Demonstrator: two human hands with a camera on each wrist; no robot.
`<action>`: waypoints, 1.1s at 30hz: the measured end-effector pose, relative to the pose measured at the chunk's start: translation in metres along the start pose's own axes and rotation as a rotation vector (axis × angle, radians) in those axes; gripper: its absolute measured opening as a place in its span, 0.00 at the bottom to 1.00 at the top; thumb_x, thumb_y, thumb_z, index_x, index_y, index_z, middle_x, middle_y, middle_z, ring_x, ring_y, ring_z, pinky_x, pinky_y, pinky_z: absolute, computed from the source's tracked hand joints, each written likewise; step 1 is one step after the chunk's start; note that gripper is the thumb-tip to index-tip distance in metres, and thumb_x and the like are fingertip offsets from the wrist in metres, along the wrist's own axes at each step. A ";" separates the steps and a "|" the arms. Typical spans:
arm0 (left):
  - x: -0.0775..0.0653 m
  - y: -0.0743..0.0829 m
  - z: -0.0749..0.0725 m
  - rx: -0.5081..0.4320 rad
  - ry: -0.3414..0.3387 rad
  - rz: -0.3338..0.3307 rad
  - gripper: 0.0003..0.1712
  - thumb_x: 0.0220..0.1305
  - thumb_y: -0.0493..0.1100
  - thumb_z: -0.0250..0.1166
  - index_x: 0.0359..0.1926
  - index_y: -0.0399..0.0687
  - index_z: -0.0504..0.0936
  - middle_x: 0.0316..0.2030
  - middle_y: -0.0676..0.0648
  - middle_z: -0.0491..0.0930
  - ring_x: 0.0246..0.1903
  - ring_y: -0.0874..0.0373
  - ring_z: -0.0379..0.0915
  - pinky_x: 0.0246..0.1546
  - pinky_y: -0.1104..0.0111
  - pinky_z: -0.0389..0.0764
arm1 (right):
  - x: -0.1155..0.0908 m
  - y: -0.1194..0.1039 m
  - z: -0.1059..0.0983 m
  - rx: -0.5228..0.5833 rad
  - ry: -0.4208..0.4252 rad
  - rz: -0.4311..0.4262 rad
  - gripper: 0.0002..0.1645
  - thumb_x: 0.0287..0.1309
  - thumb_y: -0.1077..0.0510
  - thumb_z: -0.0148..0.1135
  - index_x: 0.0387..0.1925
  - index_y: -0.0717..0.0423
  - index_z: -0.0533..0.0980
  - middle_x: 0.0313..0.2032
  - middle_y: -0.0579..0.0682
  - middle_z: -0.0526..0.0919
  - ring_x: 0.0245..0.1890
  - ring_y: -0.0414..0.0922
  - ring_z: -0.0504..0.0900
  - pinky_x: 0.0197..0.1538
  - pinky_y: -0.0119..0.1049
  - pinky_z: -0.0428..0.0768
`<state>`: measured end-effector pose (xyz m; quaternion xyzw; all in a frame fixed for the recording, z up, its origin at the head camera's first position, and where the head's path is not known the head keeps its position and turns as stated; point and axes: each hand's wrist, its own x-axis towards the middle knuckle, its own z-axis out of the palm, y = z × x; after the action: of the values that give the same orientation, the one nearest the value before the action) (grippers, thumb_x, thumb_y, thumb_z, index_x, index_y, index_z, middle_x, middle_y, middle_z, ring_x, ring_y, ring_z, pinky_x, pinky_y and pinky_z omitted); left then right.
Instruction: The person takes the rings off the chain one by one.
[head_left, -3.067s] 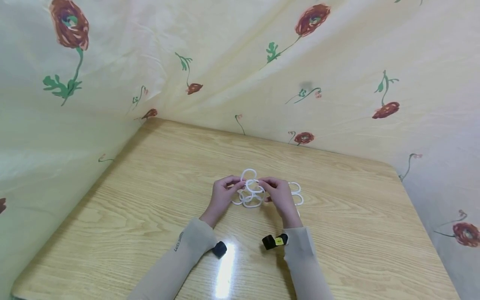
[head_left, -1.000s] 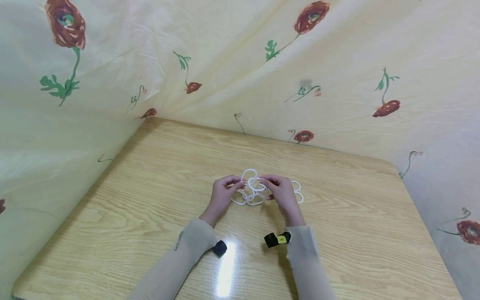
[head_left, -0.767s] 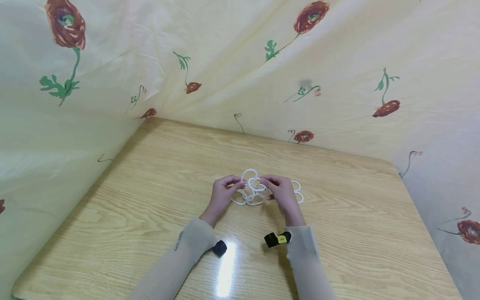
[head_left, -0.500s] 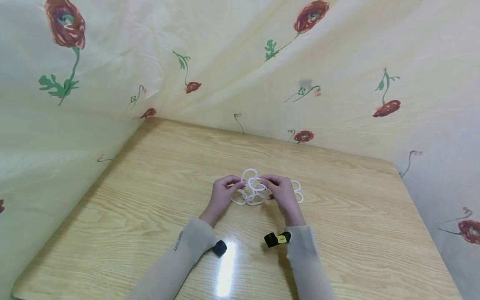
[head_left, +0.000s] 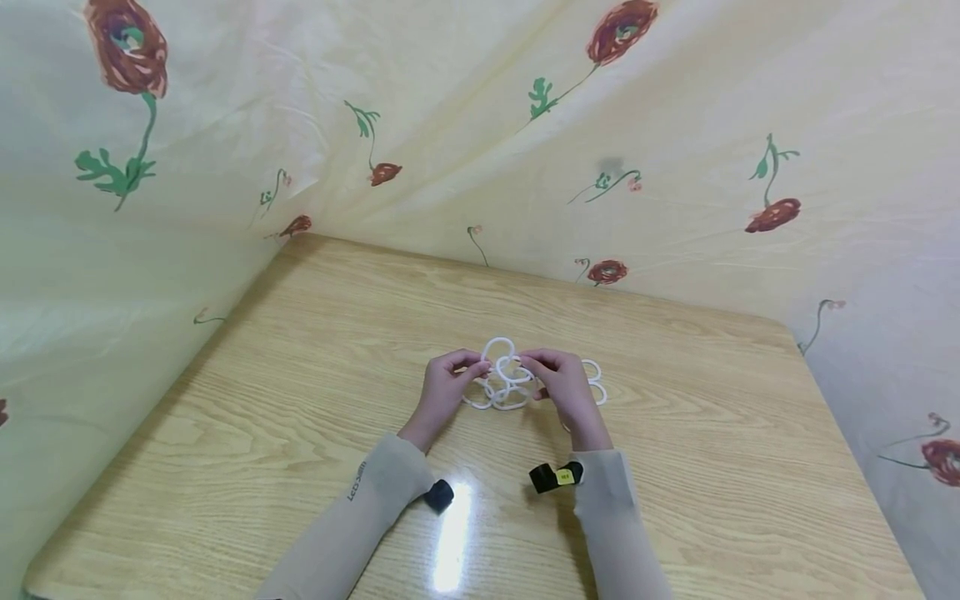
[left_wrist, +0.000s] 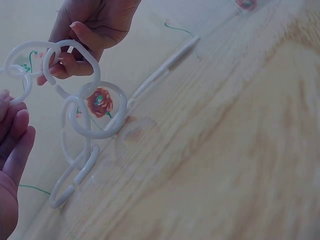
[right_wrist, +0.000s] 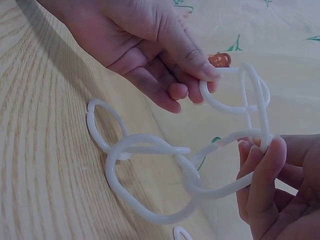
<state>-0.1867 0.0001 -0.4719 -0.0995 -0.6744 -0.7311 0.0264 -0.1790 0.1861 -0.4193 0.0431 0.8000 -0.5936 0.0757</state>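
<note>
Several white plastic links, each an oval loop with a small gap, hang joined as a chain (head_left: 507, 407) between the hands. My left hand (head_left: 446, 387) pinches a link (right_wrist: 225, 190) where others meet, thumb against fingertips. My right hand (head_left: 561, 387) pinches an end link (right_wrist: 220, 106) between thumb and fingers. Between the hands, another link (right_wrist: 260, 102) passes through that end link. Lower links (left_wrist: 102, 136) hang under the left hand and reach down near the tabletop. Fingers partly hide where the links cross.
More white links (head_left: 604, 395) lie on the wooden table (head_left: 697, 433), partly behind my right hand and wrist. Floral cloth (head_left: 465, 150) hangs along the table's back and sides. Small black cameras (head_left: 439, 497) are strapped at both sleeves.
Since about three seconds ago my right hand has shifted slightly right, and the held links have turned a little. Over the last second, hands and chain stay almost still.
</note>
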 end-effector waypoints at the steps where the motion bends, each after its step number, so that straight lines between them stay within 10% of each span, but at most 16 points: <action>1: 0.000 0.000 0.000 0.002 -0.001 -0.001 0.09 0.62 0.34 0.66 0.38 0.29 0.83 0.35 0.32 0.84 0.30 0.67 0.78 0.36 0.78 0.82 | 0.000 0.000 0.000 -0.001 -0.002 0.001 0.16 0.66 0.58 0.59 0.49 0.66 0.79 0.39 0.51 0.82 0.32 0.36 0.75 0.21 0.24 0.76; 11: 0.000 0.000 0.001 0.022 -0.012 0.000 0.08 0.62 0.34 0.65 0.38 0.29 0.84 0.35 0.31 0.83 0.30 0.67 0.78 0.35 0.77 0.82 | -0.001 0.000 -0.004 -0.017 -0.030 -0.007 0.17 0.67 0.58 0.58 0.50 0.67 0.79 0.44 0.60 0.81 0.31 0.35 0.75 0.22 0.24 0.76; 23: 0.001 -0.002 0.000 0.019 0.003 -0.002 0.09 0.61 0.33 0.66 0.38 0.28 0.83 0.35 0.33 0.84 0.29 0.69 0.78 0.34 0.74 0.84 | -0.001 0.000 -0.012 0.010 -0.037 0.000 0.18 0.67 0.59 0.57 0.51 0.69 0.77 0.34 0.39 0.80 0.30 0.33 0.74 0.22 0.24 0.75; 33: 0.001 -0.001 0.000 0.023 0.009 0.013 0.07 0.61 0.32 0.65 0.38 0.29 0.84 0.35 0.33 0.84 0.28 0.69 0.79 0.35 0.71 0.85 | -0.001 0.002 -0.010 0.007 -0.036 0.006 0.18 0.67 0.58 0.57 0.51 0.68 0.77 0.42 0.53 0.82 0.31 0.35 0.74 0.22 0.24 0.75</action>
<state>-0.1882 0.0006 -0.4726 -0.1003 -0.6820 -0.7236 0.0351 -0.1786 0.1963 -0.4178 0.0351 0.7963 -0.5968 0.0918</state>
